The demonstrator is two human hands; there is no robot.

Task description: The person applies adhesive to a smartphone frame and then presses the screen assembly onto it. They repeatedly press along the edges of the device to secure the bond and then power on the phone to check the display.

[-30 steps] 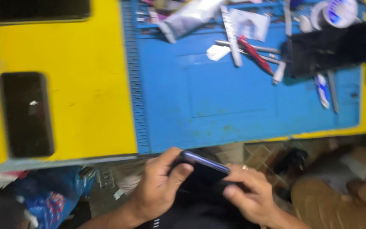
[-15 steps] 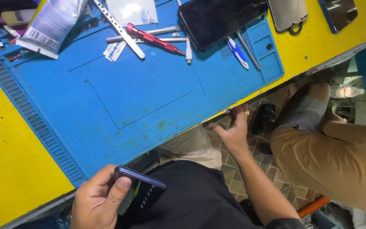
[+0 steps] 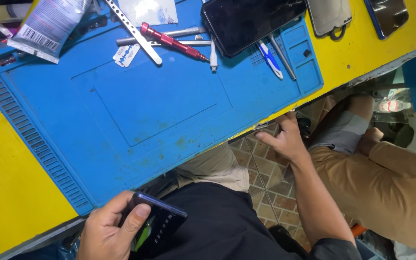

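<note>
We have a single view, worn on the head and looking steeply down over the bench edge, tilted so the blue mat (image 3: 160, 106) runs diagonally. It sits close: our left hand (image 3: 109, 231) fills the bottom edge, our right hand (image 3: 285, 139) grips the table rim just beyond. Past the right hand, a seated person's clothing seems partly cropped.

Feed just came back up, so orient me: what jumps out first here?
The big blue work mat on the yellow table, its far edge littered with tools, including a red screwdriver beside a dark smartphone. At the near edge, the left hand holds a dark phone; the right hand touches the table edge.
</note>
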